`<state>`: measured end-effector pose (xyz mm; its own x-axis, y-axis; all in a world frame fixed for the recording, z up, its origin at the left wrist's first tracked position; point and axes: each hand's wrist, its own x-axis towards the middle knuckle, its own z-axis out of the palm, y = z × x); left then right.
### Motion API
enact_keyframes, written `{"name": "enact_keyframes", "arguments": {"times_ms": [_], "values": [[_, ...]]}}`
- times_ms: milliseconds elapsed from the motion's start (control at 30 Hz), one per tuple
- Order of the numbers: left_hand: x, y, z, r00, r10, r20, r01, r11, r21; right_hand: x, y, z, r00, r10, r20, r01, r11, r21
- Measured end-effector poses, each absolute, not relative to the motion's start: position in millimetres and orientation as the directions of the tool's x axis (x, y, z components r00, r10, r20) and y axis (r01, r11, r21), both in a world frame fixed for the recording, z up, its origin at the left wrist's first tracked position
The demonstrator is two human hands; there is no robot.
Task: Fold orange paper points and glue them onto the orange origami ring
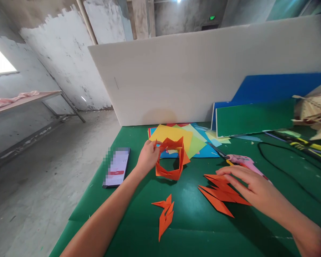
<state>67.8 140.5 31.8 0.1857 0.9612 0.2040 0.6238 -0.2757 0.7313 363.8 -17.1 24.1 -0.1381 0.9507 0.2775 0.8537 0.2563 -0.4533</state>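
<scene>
My left hand (147,156) pinches the left side of an orange folded paper ring (172,159), held upright just above the green table cover (187,228). My right hand (246,184) lies flat with fingers stretched over a pile of orange folded paper pieces (219,194), touching them from above. A smaller pair of orange folded pieces (164,214) lies nearer me, apart from both hands.
Behind the ring lies a stack of coloured paper sheets (182,139). Scissors (219,151) and a pink glue gun (242,160) with a black cable (280,167) sit to the right. A phone (117,167) lies left. White foam board (203,71), blue and green boards (254,117) stand behind.
</scene>
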Motion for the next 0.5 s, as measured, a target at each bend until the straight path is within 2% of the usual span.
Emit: {"name": "enact_keyframes", "arguments": {"times_ms": [133,267,333,400,500], "values": [[71.7,145.1,26.9,0.157,0.966,0.206,0.613,-0.258,0.747,375.7,-16.2,16.5,-0.238,0.952,0.193,0.852,0.3,-0.43],[73.9,151.5,17.0,0.15,0.973,0.176,0.57,-0.231,0.788,382.4,-14.7,14.8,-0.192,0.972,0.139,0.888,0.232,-0.397],[73.5,154.3,13.5,0.146,0.977,0.157,0.538,-0.212,0.816,391.2,-13.6,16.7,-0.074,0.978,0.193,0.92,0.142,-0.365],[72.8,156.7,11.8,0.149,0.979,0.14,0.503,-0.197,0.841,406.0,-13.6,18.7,0.121,0.96,0.253,0.933,-0.023,-0.358],[72.3,159.8,12.0,0.162,0.98,0.116,0.459,-0.18,0.87,435.1,-15.6,15.2,0.424,0.891,0.162,0.853,-0.332,-0.404]]}}
